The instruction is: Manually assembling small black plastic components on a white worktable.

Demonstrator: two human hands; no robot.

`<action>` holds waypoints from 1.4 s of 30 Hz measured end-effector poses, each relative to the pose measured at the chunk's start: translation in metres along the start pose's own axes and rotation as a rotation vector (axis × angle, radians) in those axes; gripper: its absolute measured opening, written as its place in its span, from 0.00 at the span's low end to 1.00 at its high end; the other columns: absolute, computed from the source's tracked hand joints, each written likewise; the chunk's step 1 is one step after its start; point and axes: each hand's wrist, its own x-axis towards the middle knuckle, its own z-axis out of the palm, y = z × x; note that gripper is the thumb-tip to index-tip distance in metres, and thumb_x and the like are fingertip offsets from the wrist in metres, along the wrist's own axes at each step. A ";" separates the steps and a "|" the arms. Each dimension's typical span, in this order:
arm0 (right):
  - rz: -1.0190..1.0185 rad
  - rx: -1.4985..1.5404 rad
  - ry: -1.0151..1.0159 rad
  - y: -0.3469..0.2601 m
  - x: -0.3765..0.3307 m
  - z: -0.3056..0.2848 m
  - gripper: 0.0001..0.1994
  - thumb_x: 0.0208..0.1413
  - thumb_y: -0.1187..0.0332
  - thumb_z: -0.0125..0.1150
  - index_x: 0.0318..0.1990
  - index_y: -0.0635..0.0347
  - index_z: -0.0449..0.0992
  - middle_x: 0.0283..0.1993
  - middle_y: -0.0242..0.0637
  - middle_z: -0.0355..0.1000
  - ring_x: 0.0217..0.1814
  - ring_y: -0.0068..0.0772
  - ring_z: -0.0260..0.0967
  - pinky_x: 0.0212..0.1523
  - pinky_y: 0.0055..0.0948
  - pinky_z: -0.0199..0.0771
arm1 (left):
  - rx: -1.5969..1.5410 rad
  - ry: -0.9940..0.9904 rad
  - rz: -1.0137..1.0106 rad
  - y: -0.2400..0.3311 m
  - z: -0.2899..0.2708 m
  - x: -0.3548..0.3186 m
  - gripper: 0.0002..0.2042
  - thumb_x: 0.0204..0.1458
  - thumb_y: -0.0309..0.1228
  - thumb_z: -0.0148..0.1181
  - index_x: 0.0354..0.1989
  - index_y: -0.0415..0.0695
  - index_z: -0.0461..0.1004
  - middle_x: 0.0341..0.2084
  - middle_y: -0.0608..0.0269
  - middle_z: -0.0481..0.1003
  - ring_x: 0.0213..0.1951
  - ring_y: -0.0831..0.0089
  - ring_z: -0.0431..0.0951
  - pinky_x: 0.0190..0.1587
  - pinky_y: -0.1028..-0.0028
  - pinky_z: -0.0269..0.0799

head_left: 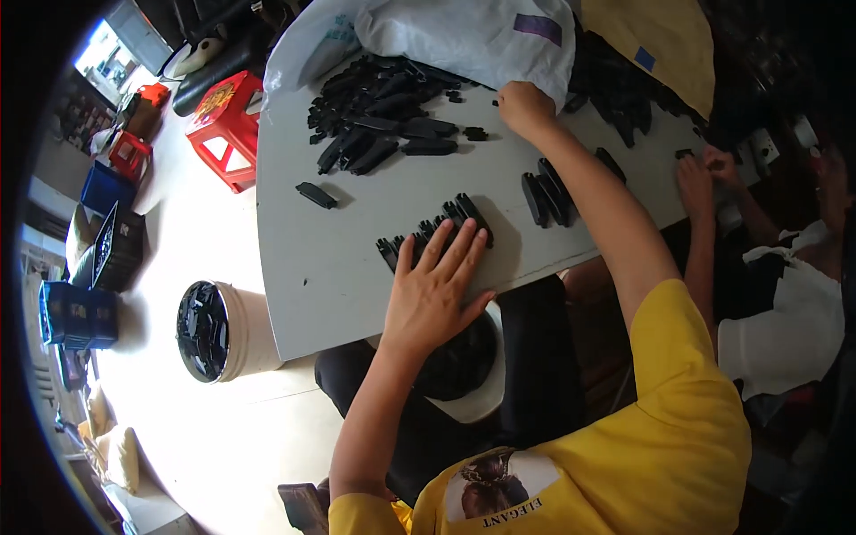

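Resting flat with fingers spread, the left hand (434,290) covers the row of black parts (435,230); beyond that row, the right hand (523,107) is seen reaching, its grip unclear.

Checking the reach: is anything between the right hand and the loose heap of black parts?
Nothing visible. The right hand is at the edge of the heap of black parts, beside the white bag, with bare table between.

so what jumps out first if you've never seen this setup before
The loose heap of black plastic strips at the far side of the grey table draws the eye, with the right hand reaching beside it under a white plastic bag. Nearer, the left hand lies flat on a neat row of the same black pieces. On the floor at left stands a white bucket full of black parts.
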 end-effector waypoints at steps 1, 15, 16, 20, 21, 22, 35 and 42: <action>0.073 -0.177 -0.126 -0.002 0.006 0.004 0.07 0.53 0.68 0.57 0.33 0.58 0.81 0.37 0.44 0.76 0.41 0.46 0.74 0.41 0.43 0.74 | 0.002 -0.005 -0.009 0.000 -0.001 0.000 0.35 0.50 0.51 0.57 0.66 0.52 0.57 0.66 0.68 0.56 0.67 0.65 0.56 0.63 0.50 0.52; -0.471 0.620 -0.147 -0.060 -0.120 -0.055 0.06 0.47 0.79 0.59 0.34 0.64 0.76 0.31 0.36 0.74 0.30 0.30 0.73 0.31 0.28 0.72 | -0.003 0.084 0.024 -0.004 0.002 -0.004 0.34 0.51 0.51 0.56 0.64 0.46 0.61 0.64 0.62 0.59 0.65 0.64 0.58 0.63 0.54 0.55; -0.474 0.620 -0.149 -0.061 -0.123 -0.053 0.06 0.47 0.79 0.59 0.34 0.64 0.76 0.31 0.36 0.74 0.30 0.30 0.73 0.31 0.28 0.72 | 0.000 0.107 0.036 -0.004 0.003 -0.004 0.33 0.51 0.50 0.56 0.63 0.45 0.61 0.63 0.61 0.60 0.65 0.64 0.58 0.63 0.55 0.55; -0.596 0.572 -0.078 -0.069 -0.130 -0.043 0.07 0.46 0.81 0.58 0.34 0.65 0.78 0.33 0.38 0.72 0.32 0.36 0.72 0.33 0.30 0.72 | -0.008 0.117 0.038 -0.005 0.004 -0.006 0.33 0.51 0.50 0.56 0.62 0.44 0.63 0.62 0.61 0.62 0.63 0.65 0.60 0.63 0.56 0.56; -0.593 0.558 -0.068 -0.071 -0.131 -0.042 0.07 0.46 0.81 0.58 0.34 0.65 0.78 0.34 0.39 0.72 0.33 0.38 0.72 0.34 0.31 0.72 | -0.019 0.119 0.040 -0.005 0.003 -0.006 0.32 0.51 0.50 0.56 0.62 0.43 0.63 0.61 0.61 0.62 0.63 0.64 0.60 0.63 0.56 0.56; -0.595 0.559 -0.064 -0.073 -0.131 -0.040 0.07 0.46 0.81 0.58 0.34 0.65 0.78 0.34 0.39 0.72 0.33 0.38 0.72 0.34 0.31 0.72 | -0.029 0.120 0.044 -0.006 0.003 -0.006 0.32 0.51 0.50 0.56 0.61 0.43 0.63 0.61 0.61 0.63 0.63 0.64 0.61 0.63 0.56 0.56; -0.541 0.378 0.057 -0.075 -0.136 -0.023 0.02 0.45 0.71 0.61 0.25 0.57 0.78 0.29 0.34 0.70 0.33 0.37 0.72 0.32 0.35 0.72 | -0.081 0.055 0.037 -0.001 -0.004 0.000 0.33 0.46 0.41 0.62 0.61 0.43 0.64 0.60 0.57 0.65 0.64 0.60 0.61 0.63 0.57 0.55; -0.564 0.437 -0.035 -0.066 -0.140 -0.032 0.03 0.45 0.70 0.64 0.28 0.52 0.81 0.28 0.31 0.69 0.32 0.35 0.72 0.31 0.33 0.72 | -0.017 0.069 0.014 0.003 0.001 0.001 0.34 0.46 0.40 0.62 0.63 0.43 0.62 0.60 0.57 0.64 0.63 0.59 0.61 0.62 0.58 0.55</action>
